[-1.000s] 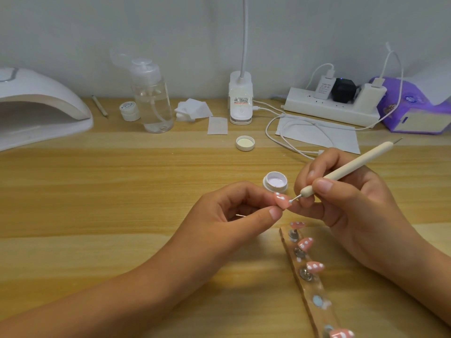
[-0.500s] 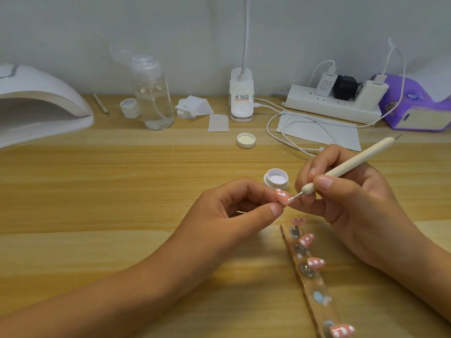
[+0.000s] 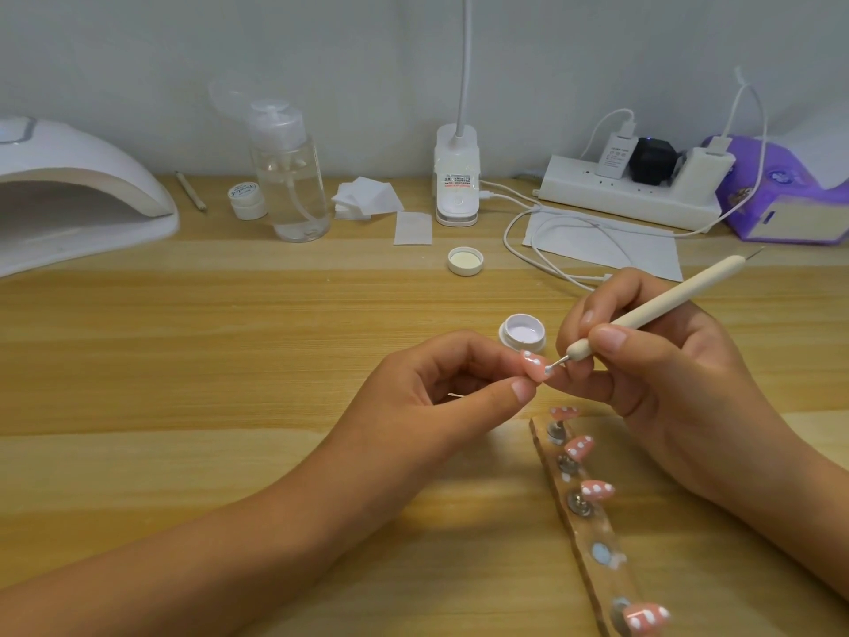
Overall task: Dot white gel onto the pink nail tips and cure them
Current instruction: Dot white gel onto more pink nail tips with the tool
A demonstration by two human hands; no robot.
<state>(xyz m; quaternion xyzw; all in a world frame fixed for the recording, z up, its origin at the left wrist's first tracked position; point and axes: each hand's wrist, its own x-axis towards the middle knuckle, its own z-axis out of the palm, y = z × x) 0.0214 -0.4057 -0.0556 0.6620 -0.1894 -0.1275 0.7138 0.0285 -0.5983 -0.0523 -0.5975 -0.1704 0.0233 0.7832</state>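
Note:
My left hand (image 3: 441,393) pinches a pink nail tip (image 3: 671,366) between thumb and forefinger; the tip carries a few white dots. My right hand (image 3: 652,360) grips a cream dotting pen (image 3: 652,310), and its metal point touches the tip's right edge. Just behind the hands sits the open pot of white gel (image 3: 523,332). A clear holder strip (image 3: 583,517) below my right hand carries several pink tips with white dots, such as one (image 3: 597,490), and one bare mount. The white curing lamp (image 3: 69,195) stands at the far left.
The pot's lid (image 3: 465,260) lies farther back. Along the wall stand a clear pump bottle (image 3: 289,177), a small jar (image 3: 247,200), wipes (image 3: 365,198), a desk lamp base (image 3: 457,177), a power strip (image 3: 629,190) with cables and a purple tissue box (image 3: 790,195).
The hands stay almost in place. The pen's point has shifted slightly along the pinched nail tip, which now shows white dots.

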